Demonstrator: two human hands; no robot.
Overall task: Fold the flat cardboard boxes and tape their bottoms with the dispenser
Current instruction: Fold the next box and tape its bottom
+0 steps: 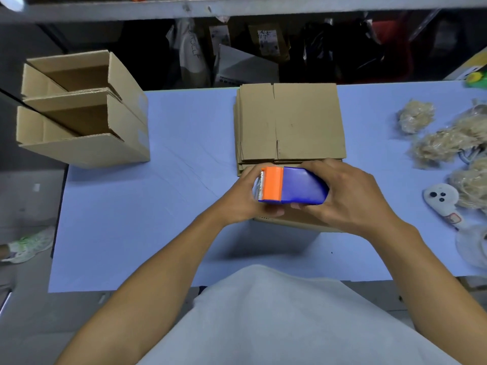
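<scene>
My right hand (347, 196) grips a blue and orange tape dispenser (290, 187) from the right side. My left hand (245, 201) curls round its orange toothed end from the left. Both hands hold it just above a cardboard box (297, 219) on the blue table, mostly hidden under them. Behind it lies a stack of flat cardboard boxes (290, 122). Two folded open-topped boxes (79, 109) stand side by side at the table's far left corner.
The blue table (158, 206) has bare surface on the left and centre. Crumpled balls of tan used tape (448, 143) lie at the right, with a white handled tool (440, 200) and a clear tape roll (474, 246). Shelving with bags runs behind the table.
</scene>
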